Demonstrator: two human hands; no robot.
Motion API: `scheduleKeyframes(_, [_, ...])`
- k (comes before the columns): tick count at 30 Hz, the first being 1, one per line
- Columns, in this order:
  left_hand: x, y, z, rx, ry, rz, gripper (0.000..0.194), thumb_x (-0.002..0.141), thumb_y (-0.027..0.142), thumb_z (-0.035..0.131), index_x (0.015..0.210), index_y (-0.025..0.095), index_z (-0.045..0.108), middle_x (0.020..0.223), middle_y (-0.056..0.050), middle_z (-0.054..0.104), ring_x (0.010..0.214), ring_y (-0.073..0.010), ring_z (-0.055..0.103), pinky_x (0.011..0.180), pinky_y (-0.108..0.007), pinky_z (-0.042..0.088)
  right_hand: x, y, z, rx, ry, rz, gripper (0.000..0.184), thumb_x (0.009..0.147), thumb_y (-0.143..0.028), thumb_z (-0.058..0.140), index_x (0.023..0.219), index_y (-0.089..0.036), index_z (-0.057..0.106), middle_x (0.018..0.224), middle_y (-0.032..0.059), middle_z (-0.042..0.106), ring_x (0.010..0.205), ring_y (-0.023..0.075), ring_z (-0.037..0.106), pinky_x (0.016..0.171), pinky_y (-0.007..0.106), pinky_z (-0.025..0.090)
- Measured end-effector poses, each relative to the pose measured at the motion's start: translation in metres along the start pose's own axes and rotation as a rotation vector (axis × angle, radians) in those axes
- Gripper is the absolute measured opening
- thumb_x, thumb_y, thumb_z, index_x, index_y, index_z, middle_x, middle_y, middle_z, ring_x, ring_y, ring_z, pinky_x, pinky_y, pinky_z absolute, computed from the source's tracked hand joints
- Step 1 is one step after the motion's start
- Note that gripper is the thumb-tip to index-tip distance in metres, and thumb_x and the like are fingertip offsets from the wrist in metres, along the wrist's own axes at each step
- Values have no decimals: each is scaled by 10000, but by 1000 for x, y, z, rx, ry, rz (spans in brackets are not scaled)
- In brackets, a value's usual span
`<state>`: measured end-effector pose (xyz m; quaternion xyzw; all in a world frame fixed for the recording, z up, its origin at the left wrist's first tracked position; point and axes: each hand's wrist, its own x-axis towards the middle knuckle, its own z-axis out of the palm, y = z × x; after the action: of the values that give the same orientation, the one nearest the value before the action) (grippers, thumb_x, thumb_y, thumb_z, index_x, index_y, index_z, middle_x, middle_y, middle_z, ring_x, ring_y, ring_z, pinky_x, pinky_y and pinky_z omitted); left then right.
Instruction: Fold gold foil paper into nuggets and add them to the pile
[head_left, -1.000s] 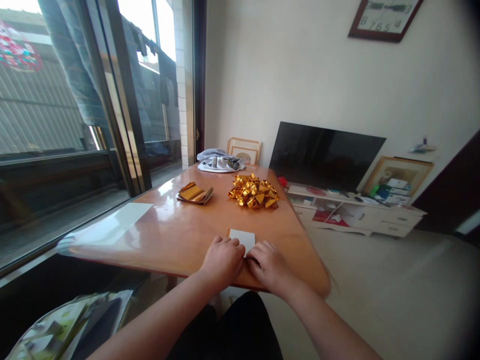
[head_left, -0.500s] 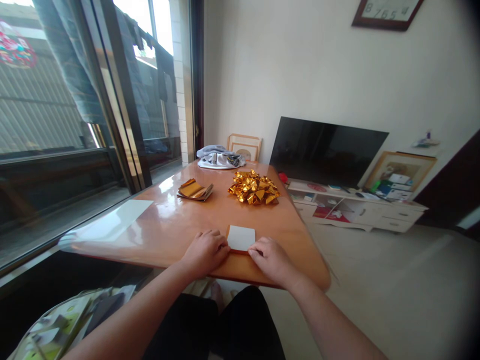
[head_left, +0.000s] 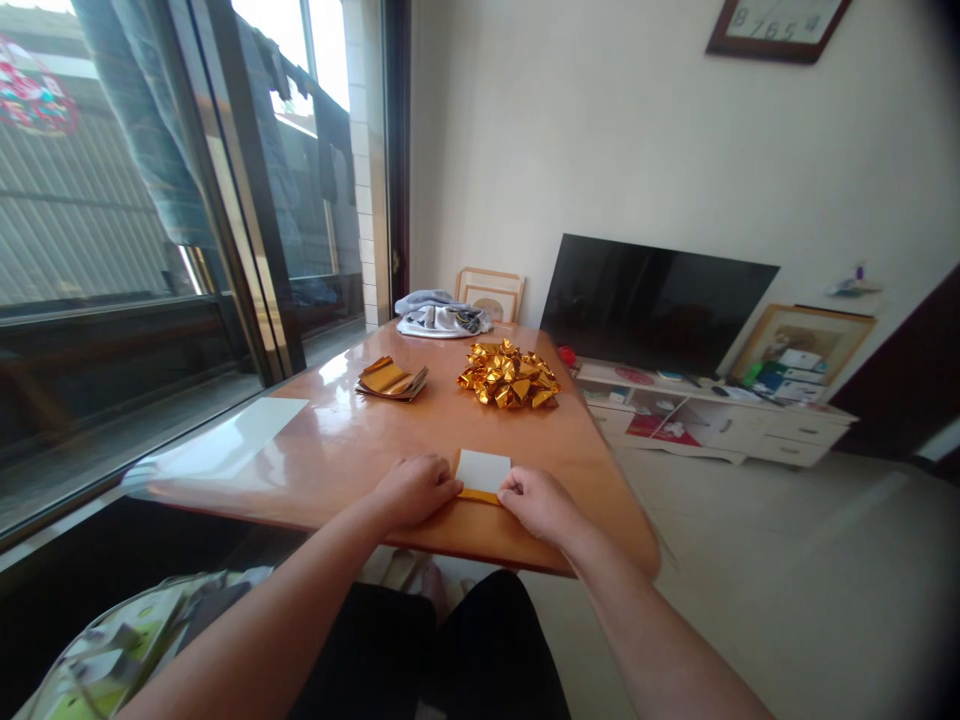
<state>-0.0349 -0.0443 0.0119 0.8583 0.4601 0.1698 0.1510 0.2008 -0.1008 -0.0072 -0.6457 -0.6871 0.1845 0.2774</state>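
Note:
A small sheet of paper [head_left: 482,469], white on top with a gold underside, lies near the front edge of the wooden table [head_left: 360,450]. Its near edge is folded up, showing a gold strip. My left hand [head_left: 412,489] pinches the sheet's left near corner with curled fingers. My right hand [head_left: 536,502] pinches the right near corner the same way. Further back sit a pile of folded gold paper pieces [head_left: 510,374] and a stack of flat gold sheets [head_left: 390,379].
A grey and white cloth [head_left: 439,314] lies at the table's far end, before a wooden chair back [head_left: 489,292]. A television [head_left: 656,303] stands on a low white cabinet [head_left: 720,425] to the right. Sliding glass doors [head_left: 150,230] run along the left.
My hands have moved apart to the sheet's two near corners, uncovering it, and its near edge is now folded up to show gold. The camera tilted slightly.

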Motion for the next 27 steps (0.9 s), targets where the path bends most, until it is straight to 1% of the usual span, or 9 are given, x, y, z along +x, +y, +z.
scheduleKeyframes(3, [7, -3, -1, 3, -52, -8, 321, 841, 469, 573, 675, 209, 661, 720, -55, 683, 596, -182, 564, 569, -287, 322, 0, 0, 0, 10, -3, 15, 131, 808, -258, 613, 743, -219, 720, 734, 11, 713, 661, 163, 583, 601, 244, 348])
scheduleKeyframes(6, [15, -4, -3, 10, -101, -18, 317, 831, 448, 571, 662, 201, 673, 717, -70, 699, 601, -188, 588, 591, -284, 366, 1, 1, 1, 23, -21, 27, 126, 798, -260, 616, 751, -211, 722, 729, 10, 709, 649, 156, 577, 581, 239, 333])
scheduleKeyframes(11, [24, -5, -4, 56, -157, -48, 245, 799, 403, 588, 710, 207, 703, 744, -81, 725, 724, -227, 646, 717, -292, 445, 7, 5, 2, 49, -82, 51, 167, 798, -305, 605, 768, -193, 726, 687, -12, 683, 570, 124, 541, 507, 224, 279])
scheduleKeyframes(14, [24, -2, -6, 100, -185, -53, 262, 809, 412, 573, 763, 201, 720, 829, -105, 743, 793, -248, 663, 776, -310, 458, 14, 9, 3, 56, -124, 83, 173, 770, -317, 628, 736, -173, 720, 587, -29, 623, 493, 105, 480, 481, 222, 259])
scheduleKeyframes(17, [21, 3, -7, 149, -205, -54, 326, 842, 441, 530, 821, 182, 727, 903, -131, 745, 816, -263, 671, 797, -335, 465, 19, 11, 4, 59, -155, 111, 165, 748, -309, 640, 716, -165, 714, 533, -40, 580, 456, 93, 444, 465, 219, 242])
scheduleKeyframes(24, [15, 11, -6, 237, -207, -50, 401, 889, 477, 462, 941, 170, 713, 1015, -146, 737, 907, -280, 674, 824, -355, 474, 20, 9, 1, 66, -195, 143, 152, 731, -289, 641, 753, -164, 725, 547, -35, 596, 464, 96, 460, 458, 213, 250])
scheduleKeyframes(27, [14, 9, -4, 246, -199, -47, 403, 889, 470, 454, 958, 165, 710, 1024, -149, 732, 882, -275, 674, 786, -347, 478, 20, 7, 1, 66, -193, 152, 135, 727, -272, 645, 746, -162, 722, 547, -39, 588, 473, 95, 460, 469, 210, 260])
